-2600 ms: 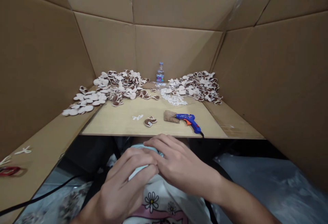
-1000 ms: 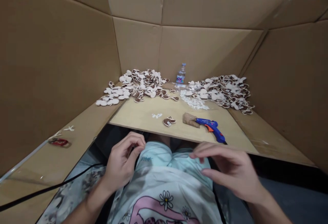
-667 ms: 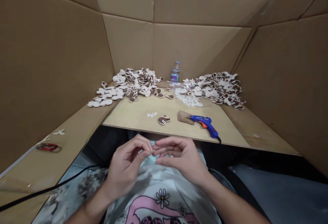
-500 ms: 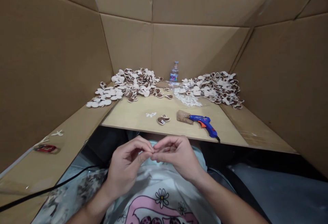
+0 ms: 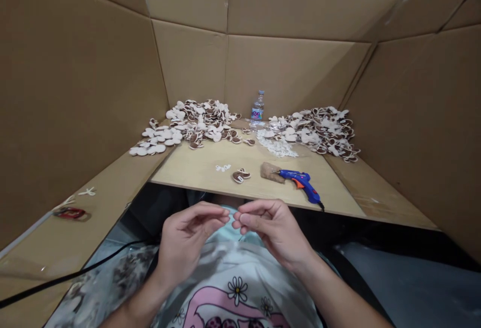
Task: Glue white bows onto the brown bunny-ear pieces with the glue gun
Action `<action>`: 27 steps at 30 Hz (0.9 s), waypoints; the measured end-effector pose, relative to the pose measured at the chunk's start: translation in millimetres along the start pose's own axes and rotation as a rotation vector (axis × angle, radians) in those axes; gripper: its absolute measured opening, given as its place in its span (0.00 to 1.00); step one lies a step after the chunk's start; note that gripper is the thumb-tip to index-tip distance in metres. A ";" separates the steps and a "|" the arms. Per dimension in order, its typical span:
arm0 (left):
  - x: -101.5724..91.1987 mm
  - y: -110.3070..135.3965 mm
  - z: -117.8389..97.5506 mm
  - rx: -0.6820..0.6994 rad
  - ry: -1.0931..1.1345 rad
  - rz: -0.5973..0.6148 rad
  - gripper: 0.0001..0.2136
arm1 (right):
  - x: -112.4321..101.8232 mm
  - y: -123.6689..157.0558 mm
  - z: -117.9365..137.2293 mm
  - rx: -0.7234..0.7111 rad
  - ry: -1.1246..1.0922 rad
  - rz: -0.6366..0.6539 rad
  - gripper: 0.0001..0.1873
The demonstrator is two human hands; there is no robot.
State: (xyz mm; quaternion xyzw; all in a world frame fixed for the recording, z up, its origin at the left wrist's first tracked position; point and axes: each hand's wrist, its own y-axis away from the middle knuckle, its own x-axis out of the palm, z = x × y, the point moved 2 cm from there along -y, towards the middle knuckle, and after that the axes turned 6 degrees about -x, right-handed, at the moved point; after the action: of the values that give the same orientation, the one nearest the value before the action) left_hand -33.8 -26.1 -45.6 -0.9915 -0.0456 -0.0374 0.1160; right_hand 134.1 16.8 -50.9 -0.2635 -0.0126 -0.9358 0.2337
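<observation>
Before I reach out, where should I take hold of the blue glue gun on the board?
Grip the glue gun's handle from the near side with your right hand: it lies on its side, handle slanting toward you, nozzle end pointing at the brown pad.

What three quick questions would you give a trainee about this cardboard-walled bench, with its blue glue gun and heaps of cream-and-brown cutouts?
1. True or false: the blue glue gun with an orange trigger lies on the pale wooden board.
2. Fill the gap: the upright clear plastic item between the two heaps of cream-and-brown cutouts is a ____.
3. Which is closer to the glue gun: the left hand or the right hand?

Key: 1. True. 2. water bottle. 3. The right hand.
</observation>
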 end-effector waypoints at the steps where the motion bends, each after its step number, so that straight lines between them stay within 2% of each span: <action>1: 0.6 0.7 -0.1 -0.019 0.032 0.013 0.07 | -0.3 0.3 -0.7 -0.005 -0.005 0.002 0.07; 5: 6.0 1.0 -1.1 -0.131 0.126 0.052 0.13 | -0.9 2.2 -3.1 -0.030 0.001 0.050 0.06; 11: 9.3 -3.7 -2.9 -0.203 -0.006 -0.028 0.04 | 2.5 9.1 5.9 -0.141 0.204 0.110 0.06; 15: 8.8 -4.8 2.8 -0.239 0.079 -0.033 0.05 | 3.8 15.0 10.6 -0.175 0.219 0.136 0.07; 18: 8.3 -6.4 5.2 -0.268 0.177 -0.062 0.07 | -4.1 18.3 11.0 -0.214 0.215 0.107 0.07; 21: 8.5 -8.6 2.1 -0.295 0.280 -0.089 0.08 | -16.1 19.4 11.9 -0.302 0.212 0.022 0.07; 23: 10.2 -9.6 -1.2 -0.326 0.342 -0.083 0.08 | -20.1 18.2 10.4 -0.316 0.223 -0.013 0.10; 27: 15.1 -9.1 -5.4 -0.361 0.415 -0.054 0.09 | -11.1 13.3 -1.2 -0.211 0.224 0.035 0.25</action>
State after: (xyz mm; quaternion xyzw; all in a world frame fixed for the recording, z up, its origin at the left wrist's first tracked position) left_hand -20.1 -17.4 -37.0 -0.9657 -0.0399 -0.2503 -0.0570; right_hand 147.8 9.5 -58.7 -0.1808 0.1167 -0.9513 0.2209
